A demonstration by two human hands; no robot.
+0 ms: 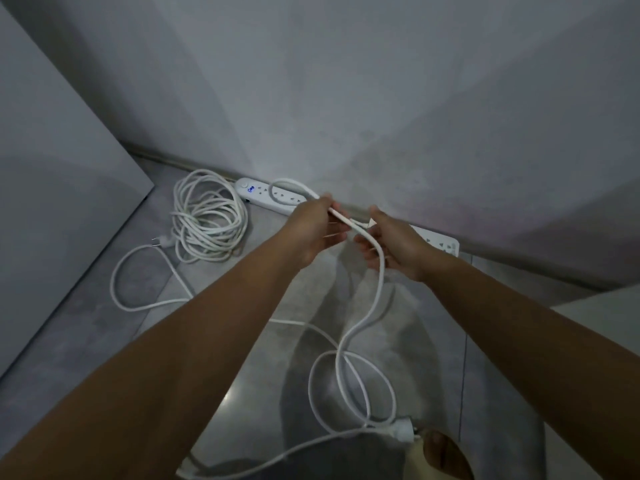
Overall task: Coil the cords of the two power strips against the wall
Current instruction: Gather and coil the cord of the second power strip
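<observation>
Two white power strips lie along the foot of the wall: one with a blue display (266,196) to the left, the other (439,241) partly hidden behind my right hand. My left hand (318,225) grips a thick white cord (375,306) that loops up from the left strip. My right hand (391,245) pinches the same cord just to the right. From there the cord hangs down and lies in loose loops on the floor, ending in a white plug (404,430). A thinner white cord sits bundled in a coil (207,216) left of the strips, with its plug (162,242) on the floor.
A grey panel (52,202) leans at the left, closing in the corner. The floor is grey tile. A loose run of the thin cord (138,299) curves over the floor at the left. A knee (440,455) shows at the bottom edge.
</observation>
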